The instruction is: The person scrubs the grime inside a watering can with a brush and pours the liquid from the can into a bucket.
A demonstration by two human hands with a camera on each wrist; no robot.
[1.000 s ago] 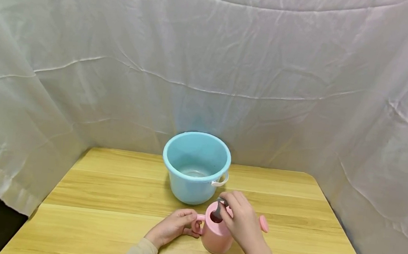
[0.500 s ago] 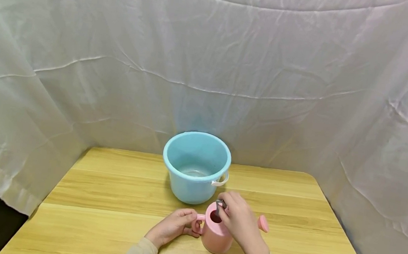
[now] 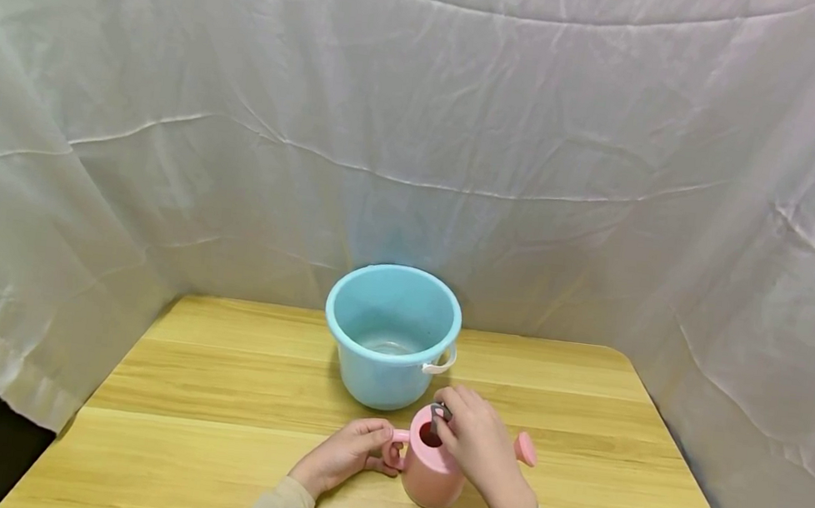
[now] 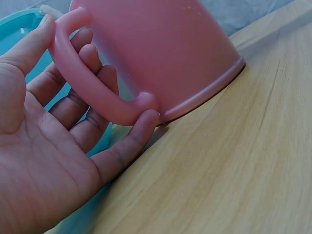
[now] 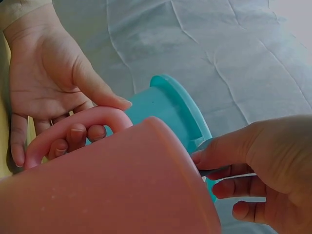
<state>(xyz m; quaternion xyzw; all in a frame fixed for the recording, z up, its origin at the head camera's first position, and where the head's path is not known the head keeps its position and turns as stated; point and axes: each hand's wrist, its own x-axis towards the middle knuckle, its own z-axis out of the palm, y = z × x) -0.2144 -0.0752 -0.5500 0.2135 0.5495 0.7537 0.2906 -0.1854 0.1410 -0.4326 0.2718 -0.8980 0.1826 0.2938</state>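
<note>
White cloth backs a wood table (image 3: 206, 432). I see my left hand (image 3: 343, 454) w/ fingers hooked thru the handle (image 4: 92, 95) of a pink watering can (image 3: 432, 466) standing at the table's near edge. Right hand (image 3: 479, 447) pinches a small grey piece (image 3: 440, 411) at the can's rim; blue bucket (image 3: 390, 336) sits just behind.

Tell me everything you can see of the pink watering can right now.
The pink watering can looks like smooth plastic. It stands upright on the wooden table, just in front of the blue bucket. It has a loop handle on one side and a spout with a round head on the other. The left hand has fingers through the handle; the right hand holds a small dark thing at its open top.
</note>
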